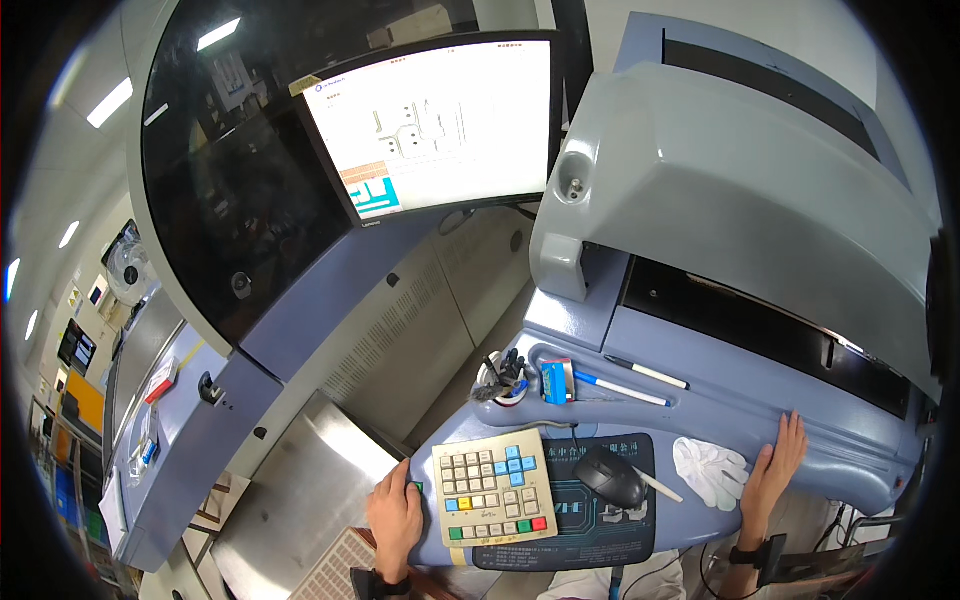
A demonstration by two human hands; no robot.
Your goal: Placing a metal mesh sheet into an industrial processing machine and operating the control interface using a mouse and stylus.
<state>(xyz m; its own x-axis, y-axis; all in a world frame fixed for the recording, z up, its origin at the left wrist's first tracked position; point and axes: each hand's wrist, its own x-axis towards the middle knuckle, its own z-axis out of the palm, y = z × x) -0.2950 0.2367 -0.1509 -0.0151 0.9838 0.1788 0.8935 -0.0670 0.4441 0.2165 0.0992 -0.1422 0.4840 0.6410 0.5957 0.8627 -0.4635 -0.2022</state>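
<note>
My left hand point(397, 512) is at the left edge of the blue-grey console, fingers loosely extended and holding nothing I can see. Beside its fingertips shows a bit of green. Just right of it lies a beige keypad point(468, 494) with white, blue, yellow, green and red keys. My right hand point(779, 464) rests on the rounded front of the console, fingers stretched out and nothing in them. Next to that hand lies a white glove point(708, 470). A black mouse point(609, 477) sits on a dark mouse pad point(560, 556) between keypad and glove, clear of both hands.
Behind the pad are a cup of pens and tools point(500, 380), a blue box point(557, 382), a blue marker point(625, 389) and a black-and-white pen point(648, 373). A lit monitor point(440, 120) stands beyond. The grey machine cover point(740, 170) rises at right.
</note>
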